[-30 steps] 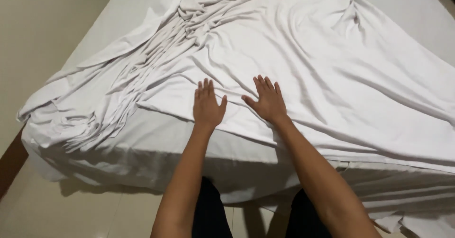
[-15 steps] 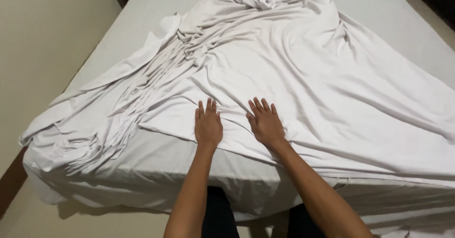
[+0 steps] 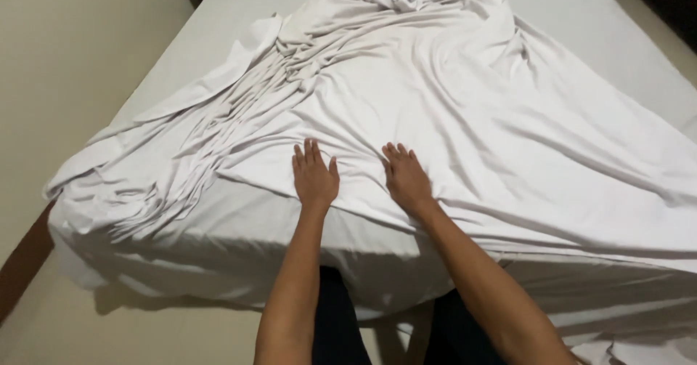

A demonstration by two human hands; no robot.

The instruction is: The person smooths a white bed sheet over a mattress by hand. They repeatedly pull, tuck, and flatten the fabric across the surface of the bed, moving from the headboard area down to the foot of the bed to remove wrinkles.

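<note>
A large white bed sheet point(image 3: 465, 96) lies rumpled across a mattress point(image 3: 581, 16), bunched into folds toward the far end and the left side. My left hand point(image 3: 314, 176) rests flat on the sheet near the mattress's front corner, palm down, fingers close together. My right hand point(image 3: 406, 178) lies flat on the sheet just to its right, fingers pointing away from me. Neither hand grips any cloth. The sheet's edge hangs over the front of the mattress above my dark trousers point(image 3: 341, 321).
A pale tiled floor point(image 3: 65, 60) runs along the left of the bed and in front of it. A brown skirting strip point(image 3: 22, 263) shows at the lower left. Dark furniture sits at the top right corner.
The view has tilted up, showing more of the far end of the bed. Both hands stay flat on the sheet, sliding slightly forward over it.
</note>
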